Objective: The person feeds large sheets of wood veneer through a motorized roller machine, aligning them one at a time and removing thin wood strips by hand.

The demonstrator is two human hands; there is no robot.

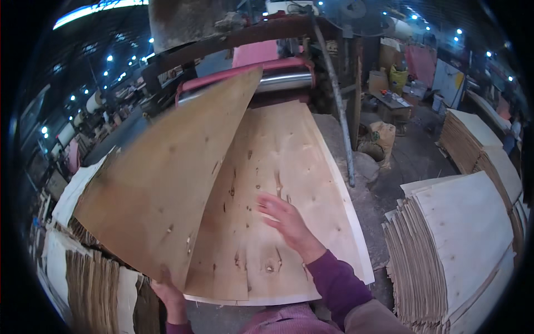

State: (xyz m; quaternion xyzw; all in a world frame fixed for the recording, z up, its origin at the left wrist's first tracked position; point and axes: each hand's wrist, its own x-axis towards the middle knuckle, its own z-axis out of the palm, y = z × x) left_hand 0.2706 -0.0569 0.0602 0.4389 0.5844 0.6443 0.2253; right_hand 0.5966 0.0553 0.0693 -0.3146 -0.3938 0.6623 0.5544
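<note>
Veneer sheet (167, 178) above left hand (169, 295)

Veneer sheet lifting by the roller machine!
Left hand (169, 295) tilts the raised sheet (167, 183) at nine o'clock; right hand (286, 220) presses the flat sheet (289, 156).

Directly in front of me a flat veneer sheet (289, 183) lies on the bench, running away toward the roller machine (278, 78) at the far end. My right hand (283, 218) rests on that sheet near its middle. To the left, a second veneer sheet (167, 178) stands tilted up off the flat one, its near corner gripped by my left hand (167, 292) at the bench's near edge. Further left, beneath that raised sheet, sits a stack of veneer (89, 278). A slanted pole (336, 106) stands just right of the bench. Well to the right is another veneer stack (461, 245), with more stacks (478, 145) behind it.
</note>
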